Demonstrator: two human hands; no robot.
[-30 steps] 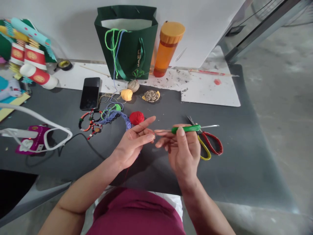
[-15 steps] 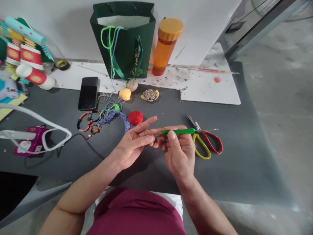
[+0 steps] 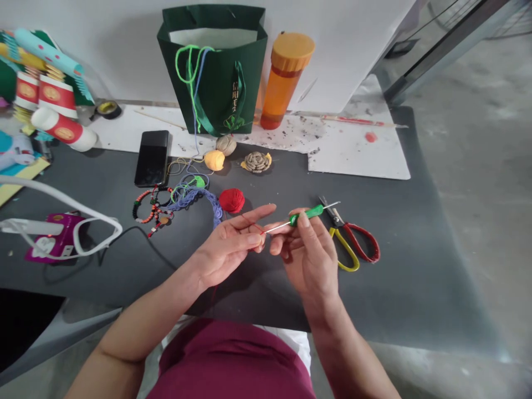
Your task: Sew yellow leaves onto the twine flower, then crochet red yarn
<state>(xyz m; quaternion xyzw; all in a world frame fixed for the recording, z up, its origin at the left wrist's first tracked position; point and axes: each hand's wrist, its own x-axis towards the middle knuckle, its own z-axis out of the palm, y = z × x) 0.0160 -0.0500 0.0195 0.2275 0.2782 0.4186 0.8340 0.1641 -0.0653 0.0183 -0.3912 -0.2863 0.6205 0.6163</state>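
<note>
My right hand (image 3: 311, 249) grips a crochet hook (image 3: 306, 215) by its green handle, its thin metal shaft pointing left. At the shaft's tip, red yarn (image 3: 256, 226) runs to my left hand (image 3: 233, 244), whose thumb pinches it against the fingers while the index finger stretches out with the strand across it. What is worked in the pinch is too small to make out. Beyond my left hand lies a red yarn ball (image 3: 231, 200). Scissors (image 3: 353, 235) with one yellow and one red handle lie just right of my right hand.
Behind stand a dark green paper bag (image 3: 216, 72) and an orange bottle (image 3: 286, 83). Yellow yarn (image 3: 214, 160), a crocheted flower (image 3: 256, 162), blue crochet work (image 3: 195, 199), a bead bracelet (image 3: 143, 206) and a phone (image 3: 152, 158) lie on the table. A white cable (image 3: 100, 213) arches at left.
My right hand has moved slightly right and down, tilting the hook so its handle end points up. More of the shaft shows, with red yarn at its tip.
</note>
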